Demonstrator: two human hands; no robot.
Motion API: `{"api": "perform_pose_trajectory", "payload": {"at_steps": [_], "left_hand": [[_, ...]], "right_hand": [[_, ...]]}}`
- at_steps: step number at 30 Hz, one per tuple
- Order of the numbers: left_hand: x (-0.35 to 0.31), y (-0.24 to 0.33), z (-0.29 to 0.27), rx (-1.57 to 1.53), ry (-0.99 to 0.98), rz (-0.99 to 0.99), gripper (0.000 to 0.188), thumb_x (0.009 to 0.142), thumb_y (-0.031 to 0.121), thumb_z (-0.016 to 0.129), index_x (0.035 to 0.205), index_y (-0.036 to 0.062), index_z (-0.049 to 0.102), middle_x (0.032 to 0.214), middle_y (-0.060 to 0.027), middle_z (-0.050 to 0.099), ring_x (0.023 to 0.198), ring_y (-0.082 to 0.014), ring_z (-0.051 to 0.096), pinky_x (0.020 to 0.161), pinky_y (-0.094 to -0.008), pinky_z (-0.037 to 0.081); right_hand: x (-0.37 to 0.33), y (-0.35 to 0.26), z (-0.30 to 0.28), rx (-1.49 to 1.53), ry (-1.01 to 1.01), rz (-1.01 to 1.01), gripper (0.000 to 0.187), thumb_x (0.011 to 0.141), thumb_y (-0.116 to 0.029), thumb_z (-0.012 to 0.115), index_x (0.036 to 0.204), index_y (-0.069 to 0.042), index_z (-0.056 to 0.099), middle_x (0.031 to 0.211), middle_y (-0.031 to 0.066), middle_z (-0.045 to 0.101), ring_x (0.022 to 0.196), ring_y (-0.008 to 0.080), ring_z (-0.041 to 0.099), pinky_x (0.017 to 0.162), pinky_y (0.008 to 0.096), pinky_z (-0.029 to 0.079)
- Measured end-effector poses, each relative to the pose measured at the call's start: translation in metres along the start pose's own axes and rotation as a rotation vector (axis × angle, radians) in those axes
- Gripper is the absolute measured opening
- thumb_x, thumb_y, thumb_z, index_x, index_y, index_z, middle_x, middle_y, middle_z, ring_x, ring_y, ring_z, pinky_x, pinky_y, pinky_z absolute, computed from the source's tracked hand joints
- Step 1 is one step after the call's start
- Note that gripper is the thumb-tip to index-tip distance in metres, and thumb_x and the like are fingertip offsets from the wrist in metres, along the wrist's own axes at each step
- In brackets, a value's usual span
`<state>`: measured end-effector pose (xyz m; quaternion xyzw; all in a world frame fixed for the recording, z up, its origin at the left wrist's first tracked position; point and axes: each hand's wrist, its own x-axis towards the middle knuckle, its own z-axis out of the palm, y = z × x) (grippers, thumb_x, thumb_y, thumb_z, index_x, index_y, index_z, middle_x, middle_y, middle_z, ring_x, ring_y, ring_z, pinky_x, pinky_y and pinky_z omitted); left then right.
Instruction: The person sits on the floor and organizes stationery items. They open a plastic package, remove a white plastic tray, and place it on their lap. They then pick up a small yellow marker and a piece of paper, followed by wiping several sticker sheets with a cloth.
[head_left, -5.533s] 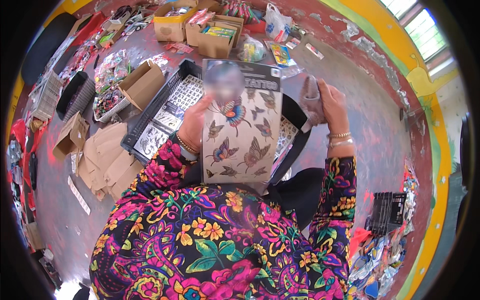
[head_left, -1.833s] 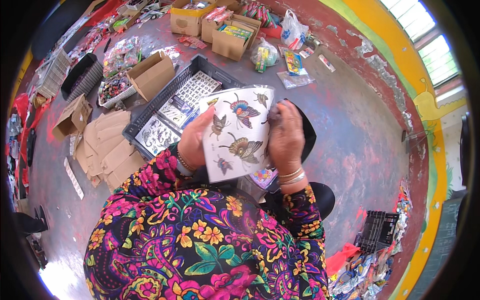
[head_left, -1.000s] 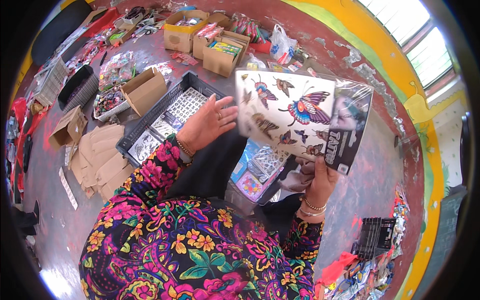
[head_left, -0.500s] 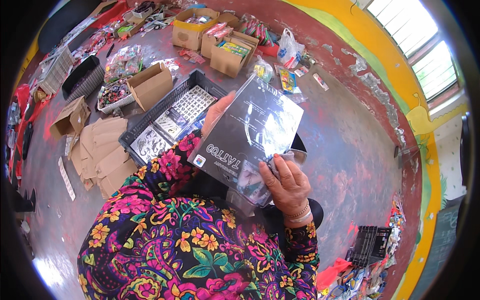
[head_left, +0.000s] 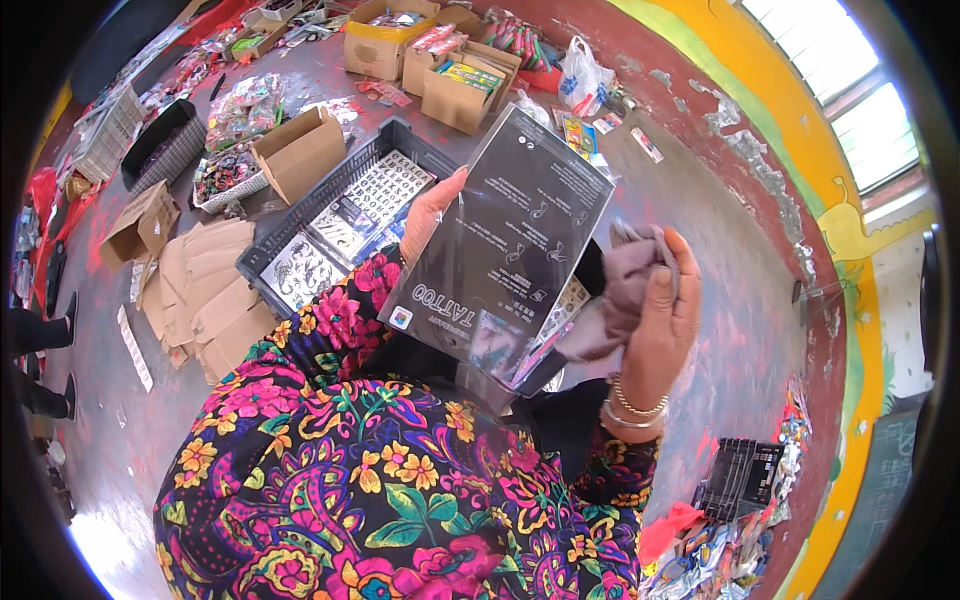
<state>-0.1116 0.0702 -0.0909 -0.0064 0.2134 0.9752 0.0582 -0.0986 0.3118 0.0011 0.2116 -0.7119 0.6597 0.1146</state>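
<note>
A flat black pack of tattoo sheets [head_left: 490, 240] in a shiny clear sleeve is tilted in front of my chest. My left hand [head_left: 432, 212] grips it by its left edge, with most of the fingers hidden behind it. My right hand [head_left: 668, 318] is closed on a crumpled grey-mauve cloth [head_left: 625, 290], held just off the pack's lower right side. More patterned sheets show from under the pack's right edge. Beyond my left forearm, a dark plastic crate [head_left: 268, 228] holds white sheets with black designs.
Flattened cardboard [head_left: 205, 290] and open cardboard boxes [head_left: 300, 162] lie left of the crate. More filled boxes [head_left: 375, 52] and a white plastic bag [head_left: 583, 80] stand along the far wall. A black rack [head_left: 740, 480] is at lower right. Another person's feet [head_left: 68, 355] show at far left.
My right hand has lifted off the front of the pack and moved right with the cloth, uncovering the pack's lower right corner. The pack has shifted slightly in my left hand.
</note>
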Motion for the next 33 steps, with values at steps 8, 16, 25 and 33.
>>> {"api": "perform_pose_trajectory", "payload": {"at_steps": [8, 16, 25, 33], "left_hand": [[0.007, -0.027, -0.006, -0.140, -0.318, -0.098, 0.054, 0.094, 0.049, 0.034, 0.123, 0.0058, 0.048, 0.117, -0.0147, 0.055, 0.106, -0.0258, 0.056, 0.095, -0.0413, 0.042], [-0.005, -0.043, 0.023, -0.236, -0.328, -0.246, 0.072, 0.090, 0.059, 0.031, 0.131, 0.0010, 0.041, 0.128, -0.0159, 0.049, 0.111, -0.0278, 0.052, 0.097, -0.0377, 0.039], [-0.008, -0.024, 0.022, -0.167, -0.184, -0.098, 0.062, 0.090, 0.059, 0.033, 0.104, 0.0061, 0.061, 0.098, -0.0124, 0.065, 0.086, -0.0266, 0.064, 0.077, -0.0405, 0.053], [-0.023, -0.021, 0.022, 0.358, -0.273, -0.161, 0.076, 0.086, 0.054, 0.048, 0.140, 0.0049, 0.027, 0.141, -0.0105, 0.035, 0.128, -0.0212, 0.037, 0.108, -0.0360, 0.026]], "right_hand": [[-0.017, 0.047, 0.063, -0.773, -0.677, -0.639, 0.061, 0.079, -0.032, 0.061, 0.130, -0.005, 0.041, 0.140, 0.0154, 0.035, 0.133, 0.0324, 0.028, 0.106, 0.0446, 0.020], [0.051, 0.055, 0.045, -0.831, -0.204, -0.631, 0.049, 0.084, -0.029, 0.056, 0.126, -0.005, 0.046, 0.131, 0.0174, 0.044, 0.126, 0.0337, 0.037, 0.104, 0.0450, 0.024], [-0.032, 0.045, 0.071, -0.588, -0.632, -0.591, 0.057, 0.076, -0.024, 0.066, 0.127, -0.009, 0.046, 0.135, 0.0148, 0.041, 0.129, 0.0322, 0.034, 0.106, 0.0451, 0.026], [0.056, 0.054, 0.057, -0.768, -0.223, -0.683, 0.054, 0.078, -0.027, 0.062, 0.123, 0.000, 0.047, 0.129, 0.0217, 0.045, 0.122, 0.0381, 0.040, 0.102, 0.0466, 0.029]]}}
